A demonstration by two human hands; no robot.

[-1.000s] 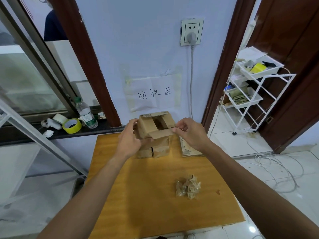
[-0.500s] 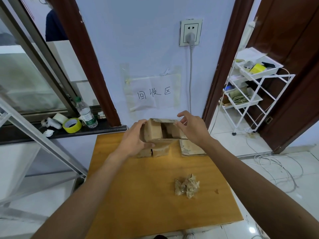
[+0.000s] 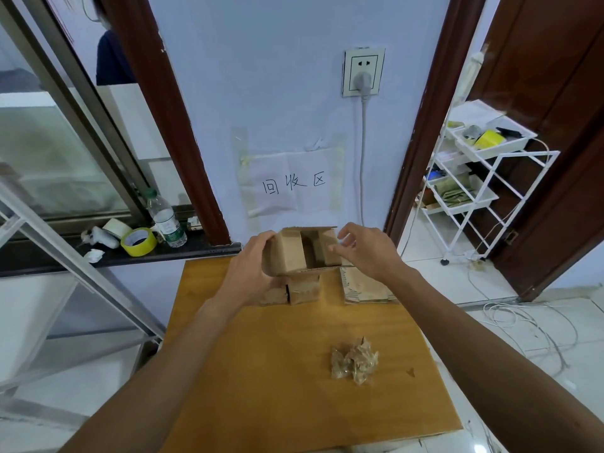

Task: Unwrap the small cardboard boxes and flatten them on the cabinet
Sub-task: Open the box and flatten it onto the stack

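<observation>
Gripping the opened cardboard box [image 3: 289, 258], left fingers [image 3: 261, 240]; right fingers [image 3: 347, 248] at its flap [image 3: 327, 255], grasp unclear.

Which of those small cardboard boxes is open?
The raised box gripped by the left hand: its flaps stand open, showing the inside. The two boxes beneath it look closed.
</observation>
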